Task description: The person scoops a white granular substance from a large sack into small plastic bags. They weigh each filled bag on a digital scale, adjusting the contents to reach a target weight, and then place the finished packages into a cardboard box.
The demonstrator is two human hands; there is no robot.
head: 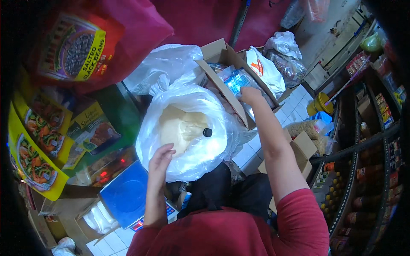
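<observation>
A translucent plastic bag (189, 172) stands open before me, with pale powder (169, 128) inside. Half sunk in the powder is what looks like a clear plastic bottle scoop with a black cap (207, 132). My left hand (161, 158) hovers at the bag's near-left rim, fingers loosely bent and holding nothing; whether it touches the plastic is unclear. To the right, my right hand (251, 95) reaches into an open cardboard box (224, 96). It lies against blue-and-clear plastic packaging (237, 81), and its fingertips are hidden.
A digital scale with a blue platform (126, 192) sits left of my lap. Hanging food packets (41, 160) and a large red bean packet (80, 48) crowd the upper left. White bags (266, 73) stand beyond the box. Stocked shelves (352, 153) line the right, near a yellow bucket (320, 104).
</observation>
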